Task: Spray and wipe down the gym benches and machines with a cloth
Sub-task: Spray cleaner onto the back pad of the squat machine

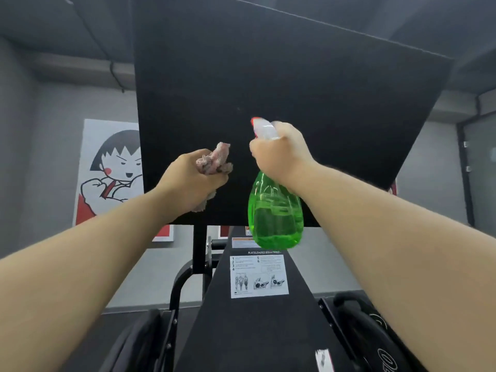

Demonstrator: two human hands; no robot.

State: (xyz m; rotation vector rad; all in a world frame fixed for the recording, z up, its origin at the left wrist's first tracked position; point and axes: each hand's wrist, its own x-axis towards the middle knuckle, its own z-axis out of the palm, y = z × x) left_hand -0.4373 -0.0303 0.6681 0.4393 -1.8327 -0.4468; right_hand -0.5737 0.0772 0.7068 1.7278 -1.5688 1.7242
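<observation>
A large black footplate [295, 84] of a squat press machine fills the upper middle of the head view, tilted toward me. My right hand [281, 151] grips the neck of a green spray bottle [275, 210] with a clear head and red nozzle, held up in front of the plate's lower part. My left hand [193, 181] holds a crumpled pinkish-grey cloth [214, 159] just left of the bottle, close to the plate's surface. Whether the cloth touches the plate I cannot tell.
The machine's black sloping beam [257, 331] carries a white instruction sticker [259, 275] below the plate. Black frame tubes [177, 291] and padded parts flank it. A cartoon poster [112, 173] hangs on the grey wall at left; a glass door [480, 167] stands at right.
</observation>
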